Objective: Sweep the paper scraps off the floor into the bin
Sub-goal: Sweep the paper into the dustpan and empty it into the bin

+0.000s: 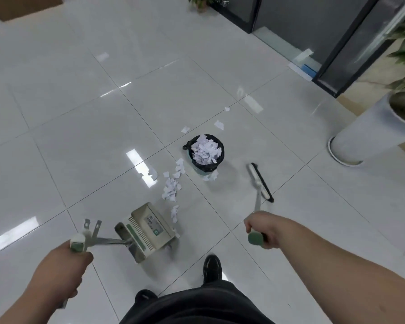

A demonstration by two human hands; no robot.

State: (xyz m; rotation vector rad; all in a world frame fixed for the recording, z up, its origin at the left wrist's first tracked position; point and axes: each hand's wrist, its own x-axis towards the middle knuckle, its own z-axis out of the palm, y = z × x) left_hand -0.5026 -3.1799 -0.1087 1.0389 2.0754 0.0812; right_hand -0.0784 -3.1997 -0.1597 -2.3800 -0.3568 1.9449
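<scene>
A small round bin with a black liner stands mid-floor, heaped with white paper scraps. More scraps lie in a loose trail from the bin's left side toward the dustpan, and a few lie beyond the bin. My left hand grips the green-tipped handle of a beige dustpan, which sits on the floor near me. My right hand grips the green end of the broom handle; the broom head rests on the floor right of the bin.
A tall white planter with a leafy plant stands at the right. Dark glass doors line the far right. A cardboard box sits at the far left corner. My black shoes are just behind the dustpan.
</scene>
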